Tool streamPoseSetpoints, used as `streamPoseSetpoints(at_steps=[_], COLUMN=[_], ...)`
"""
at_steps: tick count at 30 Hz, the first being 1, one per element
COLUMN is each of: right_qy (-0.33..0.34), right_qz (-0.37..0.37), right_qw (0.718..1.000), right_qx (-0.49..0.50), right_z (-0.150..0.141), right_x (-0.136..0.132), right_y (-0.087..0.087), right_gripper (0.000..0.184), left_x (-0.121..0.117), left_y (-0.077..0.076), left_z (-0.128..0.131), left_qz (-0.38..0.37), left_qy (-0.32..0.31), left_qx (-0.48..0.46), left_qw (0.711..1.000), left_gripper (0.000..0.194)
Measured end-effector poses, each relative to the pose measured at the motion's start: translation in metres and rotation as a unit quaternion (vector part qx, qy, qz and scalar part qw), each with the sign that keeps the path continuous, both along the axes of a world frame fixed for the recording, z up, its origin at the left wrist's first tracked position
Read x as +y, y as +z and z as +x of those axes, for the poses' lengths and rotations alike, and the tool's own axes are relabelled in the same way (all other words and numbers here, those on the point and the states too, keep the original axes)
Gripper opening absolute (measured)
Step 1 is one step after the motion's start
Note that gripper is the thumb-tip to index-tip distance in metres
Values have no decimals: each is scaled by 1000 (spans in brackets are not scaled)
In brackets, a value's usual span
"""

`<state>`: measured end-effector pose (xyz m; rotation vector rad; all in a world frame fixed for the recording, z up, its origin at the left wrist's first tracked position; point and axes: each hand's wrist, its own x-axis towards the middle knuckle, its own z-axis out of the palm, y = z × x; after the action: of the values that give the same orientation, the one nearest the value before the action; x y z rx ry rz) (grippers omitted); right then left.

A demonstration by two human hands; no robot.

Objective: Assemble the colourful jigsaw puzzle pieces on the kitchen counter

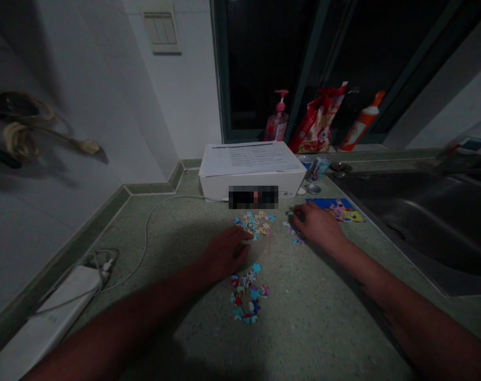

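Observation:
My left hand (226,250) reaches over the counter at the near edge of a loose pile of small jigsaw puzzle pieces (260,216). Its thumb and forefinger are apart, and no piece shows clearly between them. My right hand (321,225) is bent over a smaller group of pieces (297,241), fingers curved and apart. By its forefinger tip lies a dark greenish puzzle piece (289,212), seemingly touched. Closer to me, a partly joined ring of puzzle pieces (255,292) surrounds a bare middle. A blue picture card (345,210) with cartoon figures is partly behind my right hand.
A white box (214,185) with a printed sheet (250,159) stands behind the pieces. Cans (320,166) sit beside it; a pump bottle (277,124) is behind. The steel sink (418,211) borders the right. A power strip (61,304) with a cable lies left.

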<state>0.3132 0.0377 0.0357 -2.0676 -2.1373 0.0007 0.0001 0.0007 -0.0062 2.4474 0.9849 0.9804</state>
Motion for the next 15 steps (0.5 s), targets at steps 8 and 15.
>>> streamPoseSetpoints(at_steps=[8, 15], right_qy=[95, 121], right_qz=[57, 59], right_qw=[993, 990], right_qx=[27, 38], right_z=[-23, -36], right_x=[-6, -2], right_y=[0, -14], right_gripper=[27, 25], left_x=[1, 0], left_y=[1, 2], left_z=[1, 2], left_qz=[-2, -10], left_qy=[0, 12], left_qx=[-3, 5], left_qw=[1000, 1000], left_gripper=[21, 23])
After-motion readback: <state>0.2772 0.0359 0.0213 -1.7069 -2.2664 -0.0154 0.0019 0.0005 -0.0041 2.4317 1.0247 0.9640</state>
